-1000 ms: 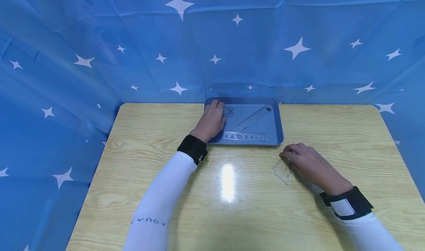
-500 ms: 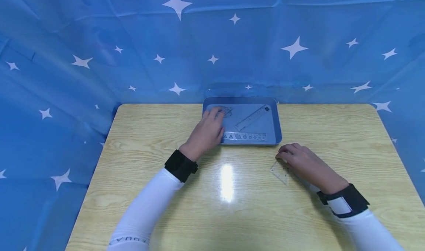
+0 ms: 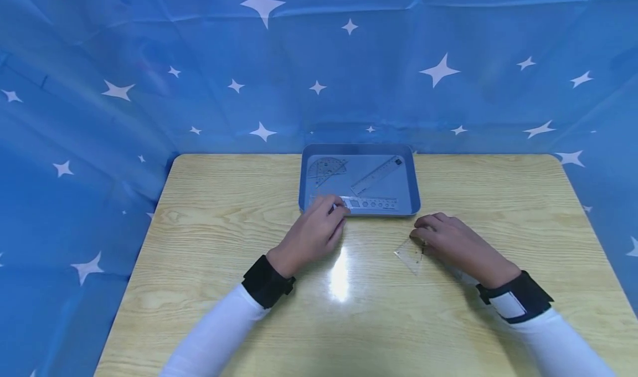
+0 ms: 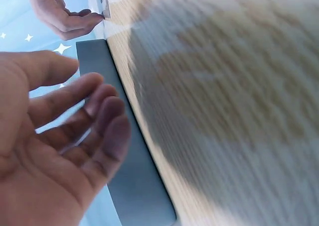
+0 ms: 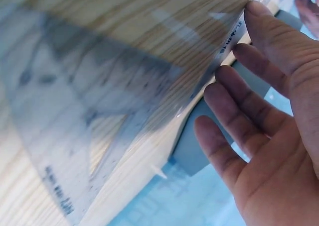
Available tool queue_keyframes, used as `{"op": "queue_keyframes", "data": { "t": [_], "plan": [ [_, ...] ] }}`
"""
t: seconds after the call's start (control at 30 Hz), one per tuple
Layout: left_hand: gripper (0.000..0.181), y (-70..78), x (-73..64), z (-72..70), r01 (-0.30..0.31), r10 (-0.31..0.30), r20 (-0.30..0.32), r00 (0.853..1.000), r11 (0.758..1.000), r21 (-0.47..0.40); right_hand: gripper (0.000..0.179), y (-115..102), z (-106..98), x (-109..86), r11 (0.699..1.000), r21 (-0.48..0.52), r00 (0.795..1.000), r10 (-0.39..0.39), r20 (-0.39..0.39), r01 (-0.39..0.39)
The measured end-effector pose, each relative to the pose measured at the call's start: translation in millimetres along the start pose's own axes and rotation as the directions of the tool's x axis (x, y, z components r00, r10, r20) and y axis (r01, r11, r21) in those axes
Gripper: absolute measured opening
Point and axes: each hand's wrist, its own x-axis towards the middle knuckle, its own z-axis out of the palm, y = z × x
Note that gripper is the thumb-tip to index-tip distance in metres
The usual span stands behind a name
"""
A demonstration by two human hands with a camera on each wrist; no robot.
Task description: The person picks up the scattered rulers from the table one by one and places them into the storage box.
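Observation:
My left hand (image 3: 313, 227) hovers at the near left rim of the blue tray (image 3: 416, 202), overlapping the end of a stencil ruler (image 3: 374, 203) in the head view. In the left wrist view its fingers are loosely bent, with nothing between them. Right of the tray, my right hand (image 3: 456, 244) pinches a clear set square (image 3: 410, 253) between thumb and fingers, one corner pointing down toward the table. The right wrist view shows a clear triangular plate (image 5: 47, 136) with a cut-out, close over the wood, and printed lettering beside the fingertips.
Inside the tray, a protractor (image 3: 319, 164) overlaps another clear triangular piece at the back left, and a clear ruler (image 3: 376, 175) lies slanted at the right. The wooden table (image 3: 214, 200) ends at a blue curtain (image 3: 199, 56) with white stars.
My left hand has drawn back from the tray's far left part to its near rim, uncovering the protractor. The right hand keeps its grip on the set square, nearly still.

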Motion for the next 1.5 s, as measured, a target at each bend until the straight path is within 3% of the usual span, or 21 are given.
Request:
{"op": "queue_keyframes", "data": {
  "t": [0.1,0.23,0.4,0.57,0.77,1.0,1.23,1.5],
  "plan": [
    [0.013,4.5,-8.4,4.1,0.0,0.003,0.033,0.999,0.997,-0.073,0.038,-6,2,5.5,1.0,0.004,1.0,-0.013,0.002,0.013],
    [0.012,6.9,-17.4,9.7,0.055,-0.035,0.144,0.989,0.989,-0.14,0.037,-14,5,11.8,1.0,-0.019,1.0,-0.025,-0.002,0.025],
    [0.012,7.6,-22.2,16.6,0.134,-0.088,0.278,0.956,0.979,-0.152,0.036,-21,8,16.5,0.998,-0.05,0.999,-0.04,-0.032,0.038],
    [0.013,8.9,-22.4,23.5,0.203,-0.148,0.357,0.922,0.972,-0.122,0.036,-26,12,20.0,0.998,-0.046,0.996,-0.051,-0.07,0.048],
    [0.032,16.6,-19.8,32.0,0.271,-0.215,0.403,0.89,0.958,-0.088,0.033,-35,14,25.6,1.0,-0.027,0.999,-0.014,-0.044,0.013],
    [0.046,30.1,-14.8,36.0,0.285,-0.246,0.424,0.872,0.958,-0.03,0.034,-44,16,32.1,0.999,-0.048,0.998,0.0,-0.057,-0.003],
    [0.054,43.0,-8.7,40.8,0.304,-0.274,0.474,0.837,0.952,0.014,0.036,-53,19,39.5,0.999,-0.026,0.998,0.023,-0.05,-0.024],
    [0.055,48.7,-4.8,44.5,0.34,-0.319,0.475,0.82,0.939,0.044,0.037,-60,19,47.1,0.997,-0.008,0.997,0.075,-0.009,-0.075]
  ]
}}
